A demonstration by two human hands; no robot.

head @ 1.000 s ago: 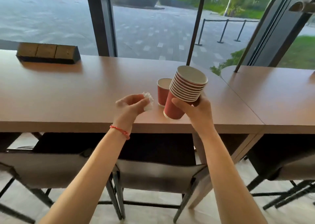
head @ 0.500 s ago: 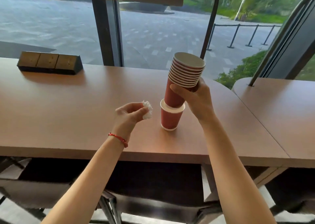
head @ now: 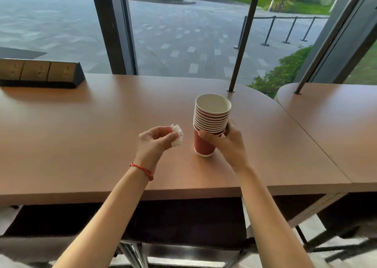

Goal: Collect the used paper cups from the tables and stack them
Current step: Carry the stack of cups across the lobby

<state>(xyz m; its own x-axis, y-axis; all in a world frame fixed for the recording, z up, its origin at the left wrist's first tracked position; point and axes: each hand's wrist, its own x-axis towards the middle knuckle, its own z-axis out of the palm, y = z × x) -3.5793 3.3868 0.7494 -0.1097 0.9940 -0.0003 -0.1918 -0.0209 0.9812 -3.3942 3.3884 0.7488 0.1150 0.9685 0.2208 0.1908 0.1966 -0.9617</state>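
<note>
A stack of several red paper cups point(head: 210, 121) with white rims stands upright on the brown table point(head: 85, 137), its bottom cup resting on the tabletop. My right hand point(head: 225, 145) grips the stack just below the rims, thumb in front and fingers round the right side. My left hand point(head: 155, 143) hovers to the left of the stack and pinches a crumpled white tissue point(head: 177, 137) between thumb and fingers. A red string bracelet sits on my left wrist.
A dark socket block point(head: 40, 75) lies at the table's back left. A thin black post point(head: 242, 43) rises from the table behind the cups. A second brown table point(head: 336, 125) adjoins on the right. Chairs point(head: 183, 245) stand under the near edge; windows lie beyond.
My right hand lowered the cup stack into the single cup that stood on the table, so all cups now form one stack. My left hand kept holding the tissue.
</note>
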